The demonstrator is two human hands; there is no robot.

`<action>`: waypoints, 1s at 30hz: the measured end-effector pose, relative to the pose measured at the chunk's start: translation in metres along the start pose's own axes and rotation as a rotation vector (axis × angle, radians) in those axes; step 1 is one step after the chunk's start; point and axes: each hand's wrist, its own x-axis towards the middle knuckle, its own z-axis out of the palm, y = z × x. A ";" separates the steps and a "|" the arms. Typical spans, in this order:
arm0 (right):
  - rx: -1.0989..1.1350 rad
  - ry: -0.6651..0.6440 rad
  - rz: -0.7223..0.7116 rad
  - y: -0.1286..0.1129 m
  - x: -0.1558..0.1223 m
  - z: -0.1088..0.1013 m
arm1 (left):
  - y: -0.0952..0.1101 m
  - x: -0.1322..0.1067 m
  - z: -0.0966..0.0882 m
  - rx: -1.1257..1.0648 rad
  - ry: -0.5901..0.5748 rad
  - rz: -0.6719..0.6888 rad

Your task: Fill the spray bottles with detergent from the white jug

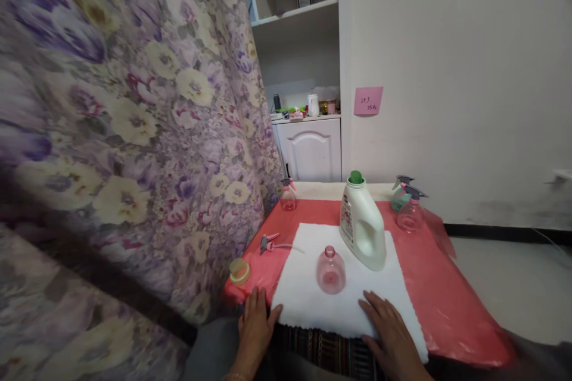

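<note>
My left hand (257, 328) rests on the front left edge of the table, its fingers stretched out and holding nothing. On the near right part of a white towel (308, 315) lies my right hand (388, 326), fingers spread, also without anything in it. Between and beyond them a pink transparent bottle (331, 274) stands upright with no top on its neck. Behind it to the right is a large pale green jug (364, 226) with a green piece in its mouth. A grey and pink spray head (269, 244) with its tube lies left of the bottle.
A yellowish cup-like cap (240, 271) sits by the left edge of the red table cover (447, 292). One pink spray bottle (288, 196) stands far left; a green one (399, 197) and another pink one (411, 214) stand far right. A floral curtain (147, 131) hangs close on the left.
</note>
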 end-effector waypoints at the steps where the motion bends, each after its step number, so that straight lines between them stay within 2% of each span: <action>1: 0.001 0.003 0.001 -0.001 0.000 -0.001 | -0.004 0.002 0.003 -0.048 0.032 -0.006; 7: -0.004 0.034 -0.021 -0.002 0.000 -0.002 | -0.022 0.017 0.006 -0.207 0.123 -0.049; 15: -0.045 0.067 -0.064 0.000 0.001 0.000 | -0.046 0.036 -0.009 -0.275 0.210 -0.133; 21: -0.029 0.018 -0.032 0.002 -0.002 0.002 | -0.061 0.045 -0.021 -0.313 0.314 -0.147; 27: -0.043 0.045 -0.052 0.001 0.000 0.000 | -0.060 0.065 -0.037 -0.336 0.442 -0.119; 30: -0.044 0.061 -0.061 0.001 0.001 -0.002 | -0.053 0.076 -0.042 -0.351 0.452 -0.085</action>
